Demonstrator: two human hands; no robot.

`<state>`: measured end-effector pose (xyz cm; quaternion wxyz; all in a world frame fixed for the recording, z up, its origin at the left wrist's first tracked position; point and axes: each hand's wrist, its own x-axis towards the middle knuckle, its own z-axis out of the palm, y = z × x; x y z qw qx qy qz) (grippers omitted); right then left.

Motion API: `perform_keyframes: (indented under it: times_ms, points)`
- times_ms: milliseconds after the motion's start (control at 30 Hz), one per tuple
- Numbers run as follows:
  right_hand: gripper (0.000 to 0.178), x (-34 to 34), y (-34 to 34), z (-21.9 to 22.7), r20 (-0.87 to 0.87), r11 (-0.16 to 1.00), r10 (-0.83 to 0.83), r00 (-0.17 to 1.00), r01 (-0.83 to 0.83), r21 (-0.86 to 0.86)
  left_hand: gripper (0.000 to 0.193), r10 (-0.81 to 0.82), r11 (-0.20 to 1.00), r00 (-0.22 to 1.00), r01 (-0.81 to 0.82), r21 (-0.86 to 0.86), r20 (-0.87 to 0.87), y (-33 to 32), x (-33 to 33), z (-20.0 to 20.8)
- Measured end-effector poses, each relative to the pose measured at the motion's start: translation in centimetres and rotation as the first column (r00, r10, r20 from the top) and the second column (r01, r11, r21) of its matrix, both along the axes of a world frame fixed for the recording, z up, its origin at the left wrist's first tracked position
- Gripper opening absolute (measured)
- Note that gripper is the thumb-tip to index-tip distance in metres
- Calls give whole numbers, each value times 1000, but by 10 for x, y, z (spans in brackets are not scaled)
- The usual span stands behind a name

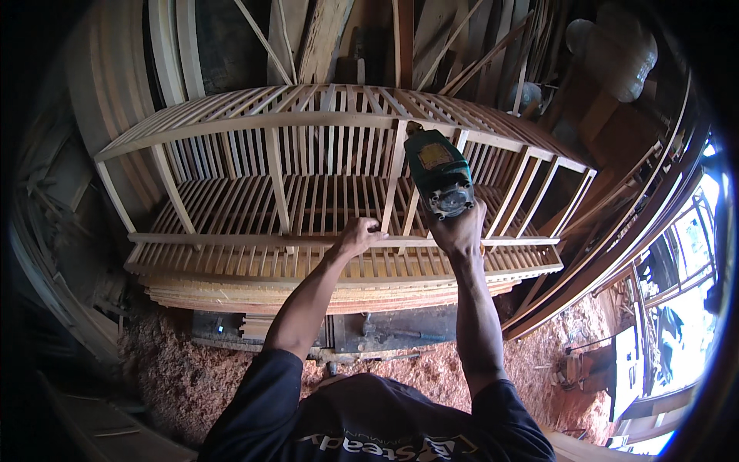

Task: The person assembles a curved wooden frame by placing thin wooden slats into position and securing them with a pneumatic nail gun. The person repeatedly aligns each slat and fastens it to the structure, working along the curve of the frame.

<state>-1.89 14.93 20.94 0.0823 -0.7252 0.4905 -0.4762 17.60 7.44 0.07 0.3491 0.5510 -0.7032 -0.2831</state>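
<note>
- Head view: the slatted wooden frame [278, 181] lies along the plank stack [323, 294], its near side running beside the stack's front edge and its ends seeming to reach a little past the left and right front corners.
- The right hand [462, 230] is wrapped firmly round the green power tool [439, 165], which looks like a nailer; whether a finger is on the trigger cannot be told.
- The tool's nose sits at or just beside the joint where a front upright [393, 177] meets the upper rail [323, 119], right of the middle of the stack's front edge; contact cannot be made out.
- The left hand [359, 235] is half-curled at the lower rail [277, 241], left of that upright's foot; whether it clasps the rail or only rests there cannot be told.
- For a clean fastening, I would seat the nose squarely on the rail, centred over the upright's end, since a tilted shot could burst out of such thin stock.
- The left hand seems best used to steady the frame against recoil, well out of the fastener's line.
- Shavings [185, 377] cover the floor below the stack's front edge, so firm footing matters.
</note>
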Motion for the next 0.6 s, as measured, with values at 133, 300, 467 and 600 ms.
perform_keyframes:
  times_ms: [133,300,467,600]
  points:
    - [30,5,-17,-3,-38,999,15,999,-14,29,66,-57,982,998,55,179,9,1,0,3]
    - [42,7,-24,-18,-82,999,41,996,-40,8,57,-5,1000,1000,5,1,23,6,-1,9]
    - [42,11,-24,-23,-63,999,2,998,0,32,55,-68,996,997,67,53,24,4,0,10]
    - [41,9,-24,-22,-33,998,17,999,-15,63,49,-16,999,1000,16,-41,-17,4,-1,3]
